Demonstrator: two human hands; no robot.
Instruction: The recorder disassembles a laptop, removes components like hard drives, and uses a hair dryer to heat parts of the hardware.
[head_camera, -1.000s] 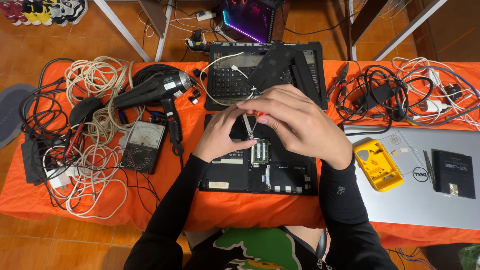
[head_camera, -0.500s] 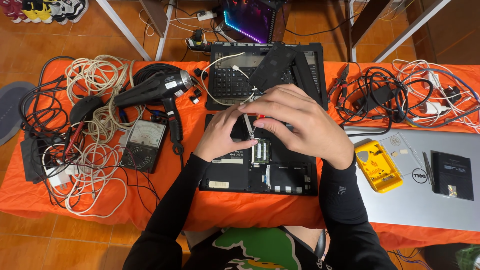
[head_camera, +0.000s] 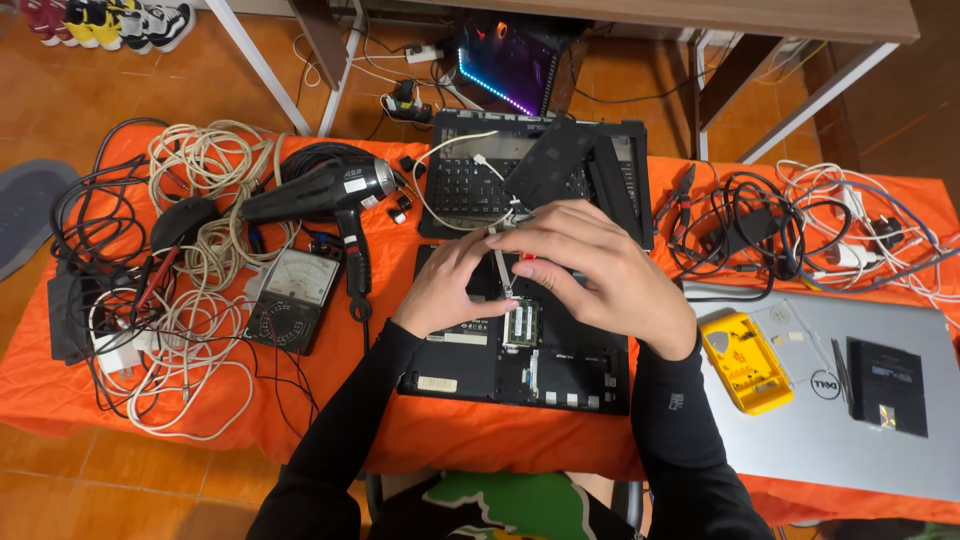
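At the centre of the frame, both hands meet over the opened black laptop base. The right hand pinches a slim screwdriver, its shaft running up and down the frame, tip downward. The left hand, fingers curled narrow, steadies it just left; a green memory card lies directly below.

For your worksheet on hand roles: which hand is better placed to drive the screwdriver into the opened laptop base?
Right hand: it appears to pinch the screwdriver upright over the laptop base. The left hand only steadies beside it.
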